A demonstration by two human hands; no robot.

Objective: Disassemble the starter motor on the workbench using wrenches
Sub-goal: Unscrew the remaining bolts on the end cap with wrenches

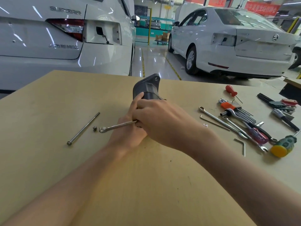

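The dark grey starter motor lies on the wooden workbench, its flanged nose end pointing away from me. My left hand grips its near body from below and the left, thumb up along the housing. My right hand crosses over the left and grips a silver wrench, whose head sticks out to the left. The motor's near end is hidden behind both hands. A long through bolt and a small nut lie loose on the bench to the left.
Tools lie spread at the right: several wrenches, a hex key set, a red screwdriver, a loose hex key and a yellow-faced mallet. Two white cars stand behind the bench.
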